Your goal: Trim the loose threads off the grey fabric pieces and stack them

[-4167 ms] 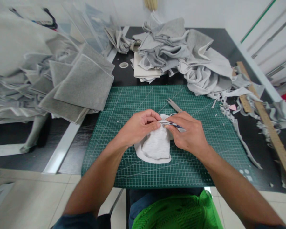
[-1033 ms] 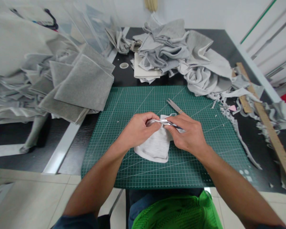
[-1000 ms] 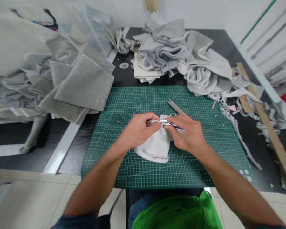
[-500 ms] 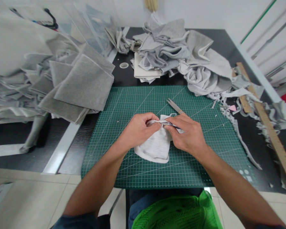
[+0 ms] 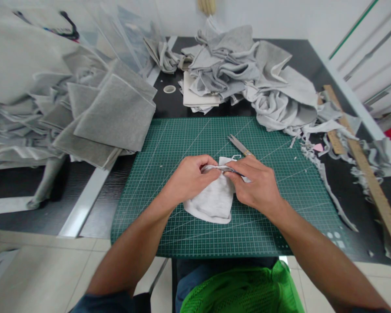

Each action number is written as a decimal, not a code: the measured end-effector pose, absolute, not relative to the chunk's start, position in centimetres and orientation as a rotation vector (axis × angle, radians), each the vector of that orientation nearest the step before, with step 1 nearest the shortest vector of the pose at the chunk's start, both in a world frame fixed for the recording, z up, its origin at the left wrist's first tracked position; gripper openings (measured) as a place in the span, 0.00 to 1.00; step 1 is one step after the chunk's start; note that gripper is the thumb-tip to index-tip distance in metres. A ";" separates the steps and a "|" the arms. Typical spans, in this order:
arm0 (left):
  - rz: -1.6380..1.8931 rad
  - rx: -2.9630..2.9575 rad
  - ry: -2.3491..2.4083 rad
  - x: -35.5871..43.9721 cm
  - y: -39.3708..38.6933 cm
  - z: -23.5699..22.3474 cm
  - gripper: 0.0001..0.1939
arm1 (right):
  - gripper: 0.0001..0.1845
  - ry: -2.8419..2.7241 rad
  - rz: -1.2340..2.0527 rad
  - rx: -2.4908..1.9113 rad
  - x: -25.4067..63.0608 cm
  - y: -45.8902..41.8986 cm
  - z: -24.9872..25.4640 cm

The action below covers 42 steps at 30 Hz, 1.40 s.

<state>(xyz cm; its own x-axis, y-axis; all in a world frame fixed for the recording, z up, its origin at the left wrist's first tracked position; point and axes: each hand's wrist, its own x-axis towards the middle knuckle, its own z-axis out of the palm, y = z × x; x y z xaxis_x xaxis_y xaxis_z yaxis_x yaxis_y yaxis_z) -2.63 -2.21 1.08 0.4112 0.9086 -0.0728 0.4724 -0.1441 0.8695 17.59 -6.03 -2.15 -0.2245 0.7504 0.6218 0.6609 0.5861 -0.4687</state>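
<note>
A small piece of light grey fabric (image 5: 211, 201) hangs between my hands over the green cutting mat (image 5: 195, 134), its curved lower edge towards me. My left hand (image 5: 193, 176) is closed, thumb and fingers pinching the fabric's gathered upper edge. Opposite it, my right hand (image 5: 256, 180) is closed on a slim, dark pointed tool (image 5: 239, 173), whose kind I cannot make out; its tip meets the pinched edge. Scissors (image 5: 239, 144) lie just beyond my right hand, blades pointing away to the left, with their handles hidden behind the fingers.
Folded grey cloths (image 5: 115, 115) are stacked at the left. A heap of grey fabric (image 5: 228, 61) covers the back of the table. At the right lie a long wooden ruler (image 5: 374, 178) and fabric scraps (image 5: 316, 161). A roll of tape (image 5: 169, 89) sits behind the mat.
Both hands stay in nearly the same place on the fabric. The slim tool's metal part shows less now between my right fingers and the gathered edge.
</note>
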 end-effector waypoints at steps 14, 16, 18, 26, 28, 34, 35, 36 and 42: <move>0.669 1.774 1.231 -2.7 -2.1 1.2 0.07 | 0.09 -1.920 0.205 -1.231 17.8 -6.1 -2.0; 0.679 1.770 1.228 -2.7 -2.1 1.2 0.07 | 0.10 -1.916 0.206 -1.239 17.9 -6.1 -2.0; 0.682 1.771 1.221 -2.7 -2.1 1.2 0.07 | 0.09 -1.925 0.200 -1.232 17.9 -6.1 -2.0; 0.639 1.768 1.199 -2.7 -2.2 1.0 0.07 | 0.09 -1.942 0.168 -1.156 17.5 -6.2 -2.1; 0.626 1.776 1.193 -2.6 -2.2 1.0 0.07 | 0.09 -1.944 0.154 -1.141 17.5 -6.2 -2.2; 0.617 1.810 1.211 -2.6 -2.3 0.8 0.07 | 0.09 -2.003 0.101 -1.137 17.5 -6.2 -2.5; 0.616 1.813 1.217 -2.6 -2.3 0.8 0.07 | 0.09 -2.008 0.091 -1.135 17.5 -6.1 -2.5; 0.615 1.816 1.219 -2.6 -2.3 0.7 0.06 | 0.09 -2.010 0.083 -1.133 17.5 -6.1 -2.5; 0.605 1.823 1.213 -2.6 -2.3 0.7 0.07 | 0.09 -2.013 0.068 -1.102 17.5 -6.0 -2.8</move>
